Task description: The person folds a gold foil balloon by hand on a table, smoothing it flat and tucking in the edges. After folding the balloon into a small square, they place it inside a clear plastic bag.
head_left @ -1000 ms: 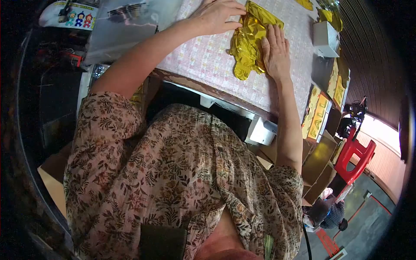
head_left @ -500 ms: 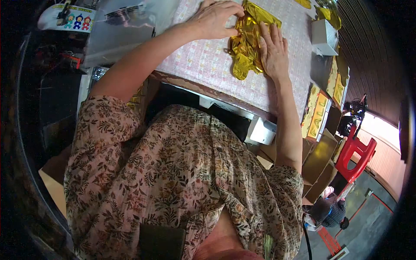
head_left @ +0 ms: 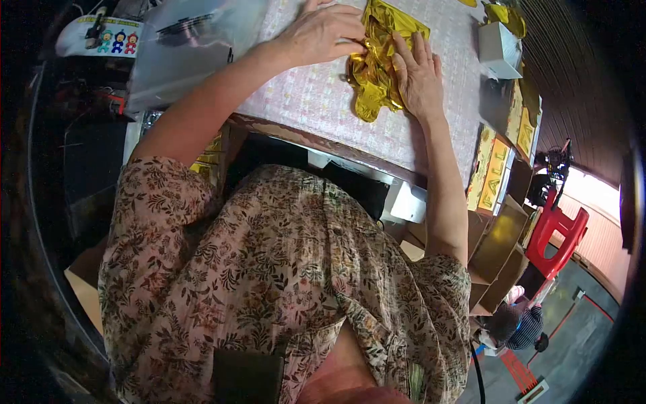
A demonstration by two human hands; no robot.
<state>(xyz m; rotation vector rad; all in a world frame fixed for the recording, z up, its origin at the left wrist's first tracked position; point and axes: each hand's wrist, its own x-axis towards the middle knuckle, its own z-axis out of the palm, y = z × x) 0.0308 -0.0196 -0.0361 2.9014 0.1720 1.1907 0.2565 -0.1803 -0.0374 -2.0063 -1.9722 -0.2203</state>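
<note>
A crumpled gold foil piece (head_left: 374, 87), like a deflated foil balloon, lies on the table at the top of the head view. My right hand (head_left: 420, 84) rests flat on its right side, fingers stretched out over the foil. At the left edge of the foil is my left hand (head_left: 326, 35), its fingers bent and its thumb apart from them, fingertips touching the gold material. Whether any foil is pinched under those fingertips is hard to see.
A patterned cover spreads over the table (head_left: 303, 101). Clear plastic sheeting (head_left: 182, 54) lies at the left. To the right stand a white box (head_left: 500, 50), a carton marked FALL (head_left: 494, 175) and a red plastic chair (head_left: 557, 236). Another person (head_left: 525, 328) appears far off, lower right.
Both hands and the foil sit slightly further left in the view, along with the whole scene. My right fingers have shifted a little on the foil; it stays on the table.
</note>
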